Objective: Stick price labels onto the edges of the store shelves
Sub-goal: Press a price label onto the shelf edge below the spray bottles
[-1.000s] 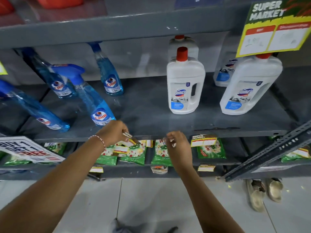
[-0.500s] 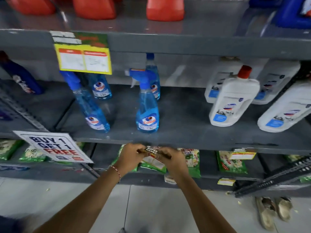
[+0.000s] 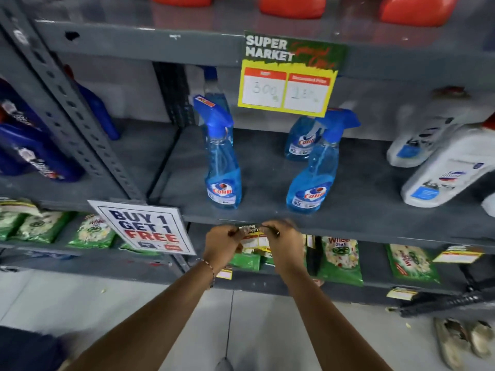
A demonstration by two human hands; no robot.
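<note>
The left hand [image 3: 222, 243] pinches the left top corner of the small yellow-and-green paper price label [image 3: 254, 241], its fingers closed on it; the right hand [image 3: 281, 241] pinches the right top corner likewise, fingers closed on the label. The label hangs between both hands, its top strip at the front edge of the grey metal middle shelf [image 3: 348, 228], below the two blue spray bottles [image 3: 223, 167]. To do the step well, hold the top strip level with the edge, press from the centre outward toward each corner, and keep clear of the white "BUY 1 GET 1 FREE" sign [image 3: 144, 227] at the left. Compared with the frame half a second earlier, the view sits closer and further right along the shelf, and the label is raised nearer the shelf edge, both hands still on it.
</note>
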